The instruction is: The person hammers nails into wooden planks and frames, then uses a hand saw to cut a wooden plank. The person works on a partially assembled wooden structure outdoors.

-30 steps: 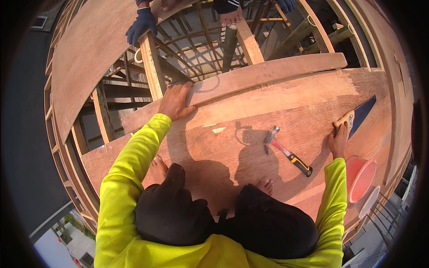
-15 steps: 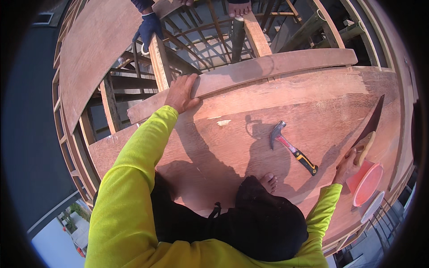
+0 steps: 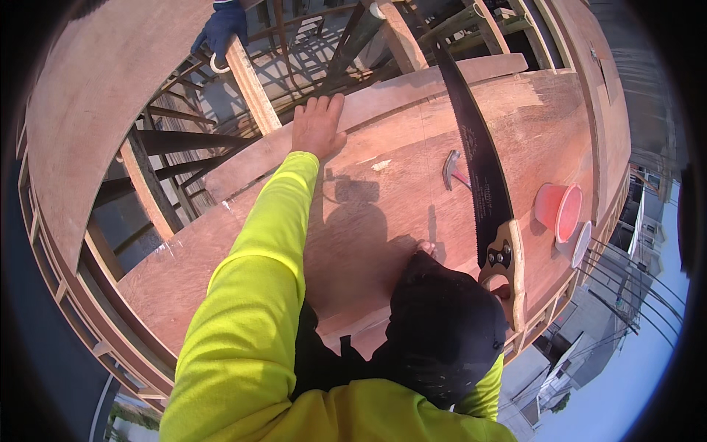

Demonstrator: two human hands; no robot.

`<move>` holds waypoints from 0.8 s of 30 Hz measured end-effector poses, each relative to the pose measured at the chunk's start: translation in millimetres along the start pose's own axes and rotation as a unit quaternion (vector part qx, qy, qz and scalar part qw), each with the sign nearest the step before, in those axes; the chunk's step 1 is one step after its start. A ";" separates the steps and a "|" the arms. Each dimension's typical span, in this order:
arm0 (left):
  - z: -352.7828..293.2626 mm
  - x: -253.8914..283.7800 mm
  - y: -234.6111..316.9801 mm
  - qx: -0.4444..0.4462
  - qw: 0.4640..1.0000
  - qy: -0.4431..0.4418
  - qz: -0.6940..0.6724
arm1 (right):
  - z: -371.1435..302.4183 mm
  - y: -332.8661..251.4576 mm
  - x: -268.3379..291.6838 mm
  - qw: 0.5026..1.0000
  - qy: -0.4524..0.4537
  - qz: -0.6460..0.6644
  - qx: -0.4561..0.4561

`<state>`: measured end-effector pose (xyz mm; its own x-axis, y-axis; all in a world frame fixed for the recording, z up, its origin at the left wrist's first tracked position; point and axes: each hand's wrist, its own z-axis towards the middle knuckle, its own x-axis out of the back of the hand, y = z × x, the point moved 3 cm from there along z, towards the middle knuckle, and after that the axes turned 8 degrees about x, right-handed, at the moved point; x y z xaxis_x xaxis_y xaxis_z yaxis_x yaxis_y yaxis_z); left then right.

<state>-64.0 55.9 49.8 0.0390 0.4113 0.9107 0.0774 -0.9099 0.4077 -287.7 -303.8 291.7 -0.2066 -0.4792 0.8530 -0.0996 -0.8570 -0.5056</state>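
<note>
Handsaw (image 3: 484, 184) held up at 2 o'clock, tip toward 1, its wooden handle (image 3: 517, 261) gripped by the right hand (image 3: 502, 292) at 4, fingers mostly hidden. At 11 o'clock the left hand (image 3: 318, 127) lies on a narrow plank (image 3: 401, 94), fingers outstretched. A hammer (image 3: 451, 170) lies partly behind the handsaw; a red bucket (image 3: 557, 211) sits at 3.

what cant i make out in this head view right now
- Most of the right hand: hidden in the head view by the long black-bladed handsaw with its pale wooden handle.
- The grip of the grey-headed, red-shafted metal claw hammer: behind the saw's blade, same view.
- Whoever wears the dark blue fabric glove: mostly cut off by that view's top edge.
</note>
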 end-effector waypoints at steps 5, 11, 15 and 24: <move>-0.1 4.9 -6.7 0.006 1.000 0.009 0.018 | 13.7 20.7 -99.6 0.960 -0.082 0.255 0.086; -4.7 -2.3 -9.0 -0.001 0.999 0.050 -0.006 | 31.6 -3.7 -177.3 0.925 -0.108 0.311 0.188; 0.3 -1.4 -6.3 -0.007 0.998 0.060 -0.016 | 47.2 -8.7 -179.2 0.915 -0.108 0.316 0.228; -2.2 -4.8 -3.1 0.019 0.998 0.054 0.011 | 45.0 4.9 -188.5 0.897 -0.128 0.357 0.227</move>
<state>-66.7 56.6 44.2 -0.0664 0.3811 0.9222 0.1153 -0.9151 0.3864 -205.4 -226.2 134.2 0.1753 -0.9147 0.3641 0.3871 -0.2760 -0.8797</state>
